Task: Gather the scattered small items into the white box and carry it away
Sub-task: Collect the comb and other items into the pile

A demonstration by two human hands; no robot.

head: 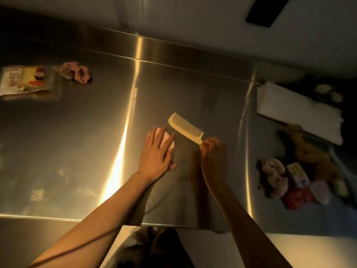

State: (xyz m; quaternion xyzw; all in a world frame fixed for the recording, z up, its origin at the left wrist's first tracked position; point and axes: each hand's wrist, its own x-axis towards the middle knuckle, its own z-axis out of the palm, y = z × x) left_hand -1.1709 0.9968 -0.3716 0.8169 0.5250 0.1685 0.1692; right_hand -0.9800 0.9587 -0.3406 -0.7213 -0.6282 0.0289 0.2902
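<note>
Worktop: brushed steel, lying under warm light, carrying every item listed.

Right hand: fingers curling closed around the handle end of a cream comb; the comb is pointing away toward the far left, toothed edge facing the far right, near the worktop's middle. Whether it is lifting clear of the surface cannot be told.

Left hand: lying palm down just left of the comb, its fingers spreading loosely and pressing flat over a small pale pink item, which is showing only between and beyond the fingertips; its kind cannot be told.

Far left corner: a printed clear packet lying flat, with a red patterned scrunchie just beside it on the right.

Right edge: a white box, blurred, sitting toward the far side. Nearer along the same edge, a blurred cluster of small items is lying together, among them soft pale pieces, a small printed carton and something red.
</note>
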